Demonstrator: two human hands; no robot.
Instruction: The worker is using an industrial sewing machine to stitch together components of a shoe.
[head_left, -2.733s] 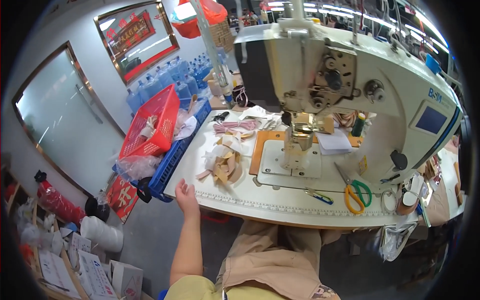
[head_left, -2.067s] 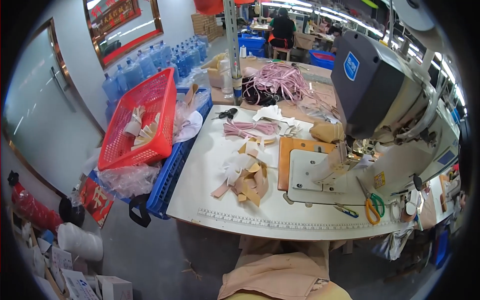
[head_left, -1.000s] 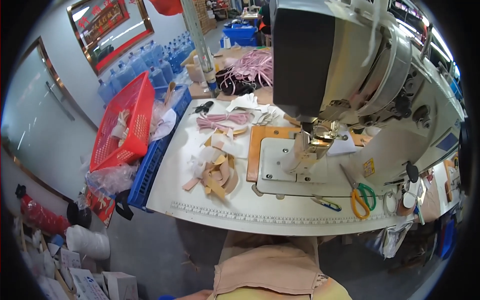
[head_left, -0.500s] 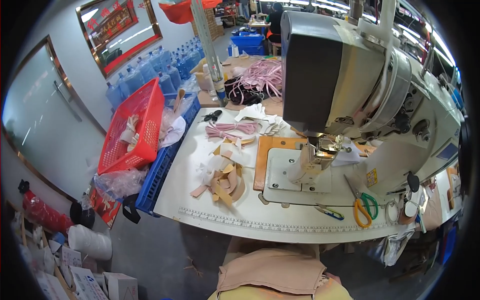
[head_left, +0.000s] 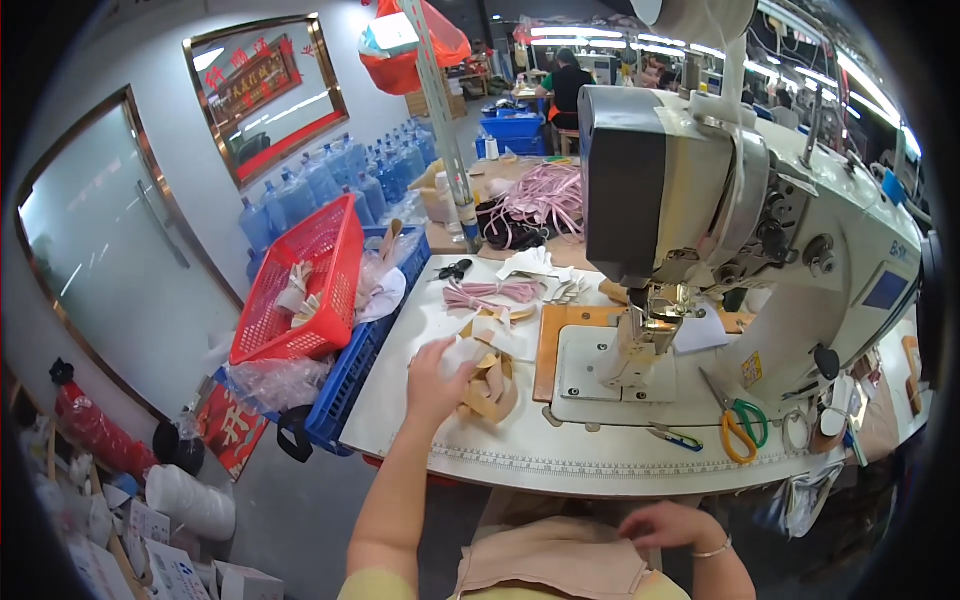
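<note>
My left hand (head_left: 437, 384) reaches over the left part of the sewing table and rests at the edge of a pile of tan and white cut strips (head_left: 490, 385). Its thumb and fingers are apart, and nothing shows gripped between them. Low over my lap is my right hand (head_left: 668, 526), fingers loosely bent and holding nothing visible. Beside it a pinkish-tan flat piece (head_left: 555, 555) with a stitched edge lies across my front. Right of the pile stands an industrial sewing machine (head_left: 640, 215), its post (head_left: 632, 350) rising from a metal plate.
Orange-handled scissors (head_left: 738, 440) and small snips (head_left: 677, 437) lie near the table's front edge. Pink bundled strips (head_left: 490, 294) and black-handled snips (head_left: 455, 270) sit behind the pile. A red basket (head_left: 335, 318) over a blue crate (head_left: 345, 385) flanks the table's left side.
Both my hands have come into view: the left over the strips, the right above my lap. The view has tilted up, so the table and machine sit lower and further right.
</note>
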